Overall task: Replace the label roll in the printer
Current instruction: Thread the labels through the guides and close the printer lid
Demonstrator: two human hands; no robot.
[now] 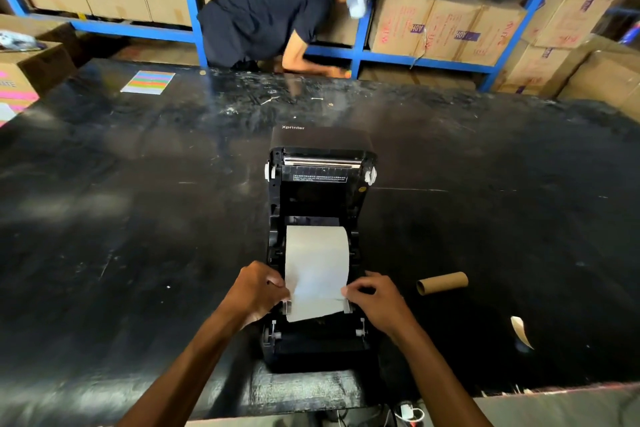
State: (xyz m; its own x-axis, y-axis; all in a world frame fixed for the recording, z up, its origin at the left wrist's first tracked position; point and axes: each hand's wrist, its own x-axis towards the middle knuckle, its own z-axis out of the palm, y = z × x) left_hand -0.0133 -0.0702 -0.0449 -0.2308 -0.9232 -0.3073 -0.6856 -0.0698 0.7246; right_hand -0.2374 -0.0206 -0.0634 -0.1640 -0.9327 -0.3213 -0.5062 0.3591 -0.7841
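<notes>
Over the open printer [320, 253], my left hand [258, 291] and right hand [375, 300] each pinch an edge of the paper [317, 270] from the seated roll [317, 239], keeping it square between the guides; the spent core [442, 282] lies right of the printer.

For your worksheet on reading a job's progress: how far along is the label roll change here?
Done: the empty cardboard core lies out on the table, and the new label roll sits in the open printer. In hand: both hands, left hand and right hand, hold the paper's edges at the guides. Left: closing the lid.
</notes>
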